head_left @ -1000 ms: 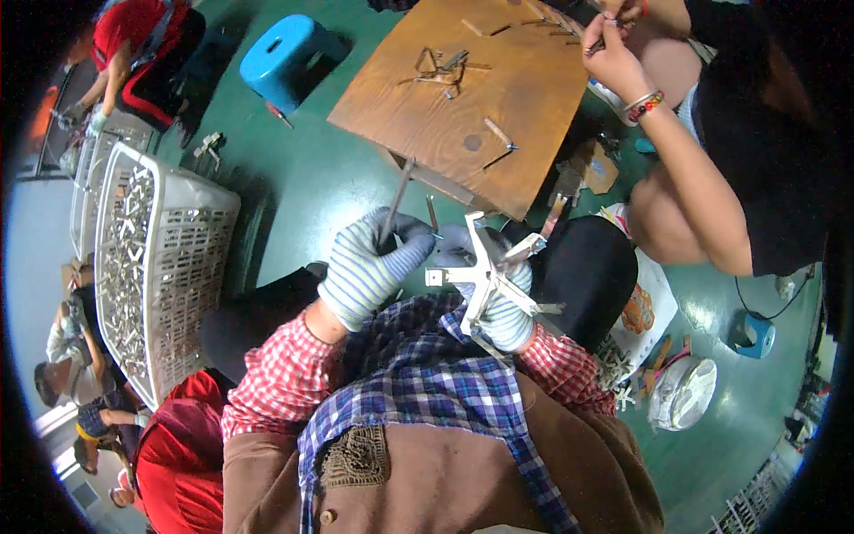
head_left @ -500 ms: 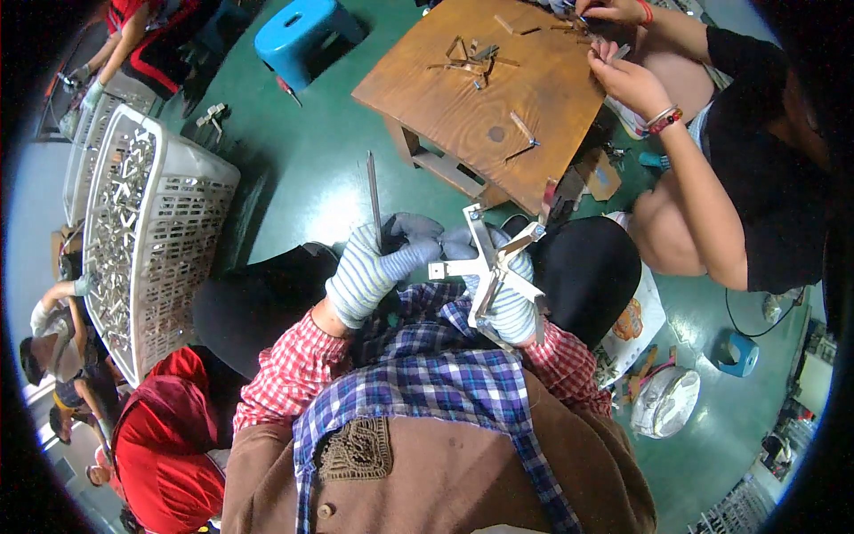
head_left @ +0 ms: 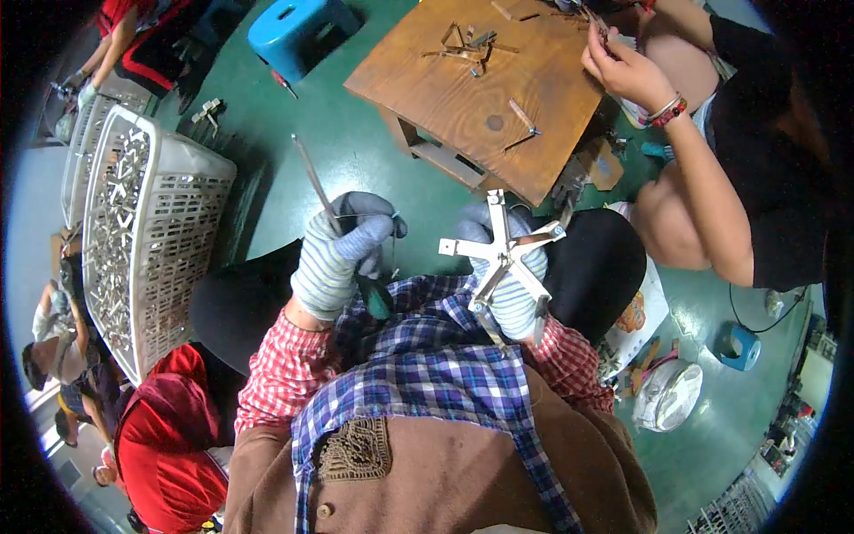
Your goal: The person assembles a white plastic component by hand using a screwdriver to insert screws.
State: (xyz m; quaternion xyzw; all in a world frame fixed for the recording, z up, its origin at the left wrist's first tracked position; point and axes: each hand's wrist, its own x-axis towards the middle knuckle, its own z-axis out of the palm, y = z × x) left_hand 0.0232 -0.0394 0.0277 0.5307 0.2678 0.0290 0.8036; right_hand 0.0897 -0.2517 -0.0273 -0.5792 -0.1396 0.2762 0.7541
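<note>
Striped fabric gloves [head_left: 313,283] cover both our hands above the blue checked apron [head_left: 418,383]. Our left hand [head_left: 336,249] is clamped round a screwdriver [head_left: 312,178], green handle below the palm and shaft slanting upward, apparently so thumb and forefinger can pinch something thin, too small to name. Our right hand [head_left: 509,283] sits behind a 5-armed metal bracket [head_left: 504,255], likely bearing it face up to keep every arm in sight; most of those fingers are hidden, so we cannot tell how they close. Beyond, loose metal strips [head_left: 481,43] lie on a low wooden table [head_left: 436,96], probably within easy reach of the co-worker's hand [head_left: 630,73]. Leftward stands a white basket [head_left: 189,222] of metal pieces [head_left: 123,191]; farther off, 1 blue stool [head_left: 296,34].
</note>
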